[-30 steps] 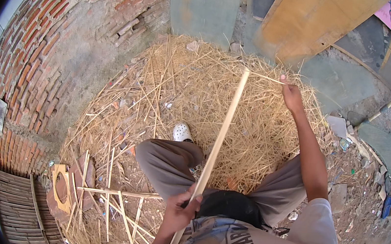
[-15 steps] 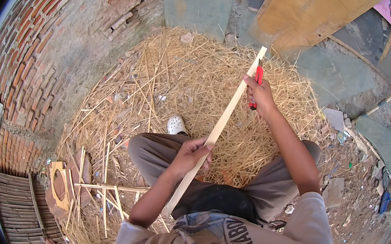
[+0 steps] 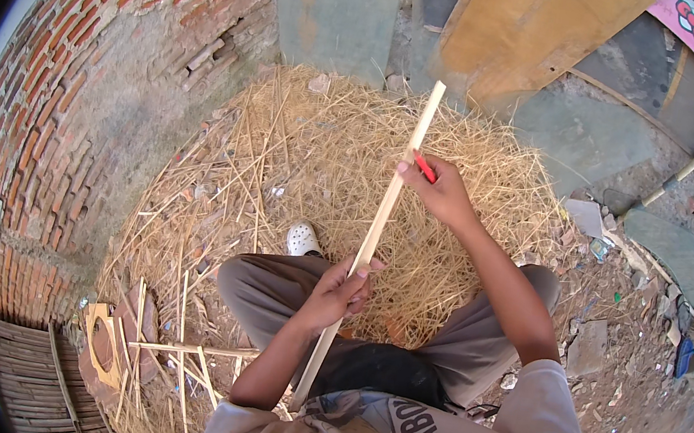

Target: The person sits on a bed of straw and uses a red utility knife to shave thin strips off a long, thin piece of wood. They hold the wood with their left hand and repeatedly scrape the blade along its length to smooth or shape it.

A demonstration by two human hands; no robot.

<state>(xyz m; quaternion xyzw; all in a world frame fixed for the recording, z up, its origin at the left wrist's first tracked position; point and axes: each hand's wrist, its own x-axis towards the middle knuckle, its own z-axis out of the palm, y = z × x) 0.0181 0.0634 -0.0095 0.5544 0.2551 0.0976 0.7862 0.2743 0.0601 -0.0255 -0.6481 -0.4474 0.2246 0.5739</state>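
A long, pale wooden strip [image 3: 392, 196] slants up and away from my lap toward the straw. My left hand [image 3: 342, 290] is closed around its lower half, thumb on top. Farther up, my right hand [image 3: 439, 185] grips a red utility knife [image 3: 424, 166], held against the strip's right edge. Most of the knife's handle is hidden in the palm, and I cannot make out its blade. The thumb of my right hand also touches the strip. Below the left hand, the strip's near end reaches down to my shirt.
Dry straw shavings [image 3: 330, 144] cover the ground before my crossed legs. Several thin sticks [image 3: 181, 348] and a board with a round hole [image 3: 104, 342] lie at the left. A brick wall [image 3: 62, 118] rises there; sheets and a brown board [image 3: 510, 45] lean at the back.
My right hand has come down and left along the strip, turning the knife from upright to slanted against the edge. The strip stands a little steeper.
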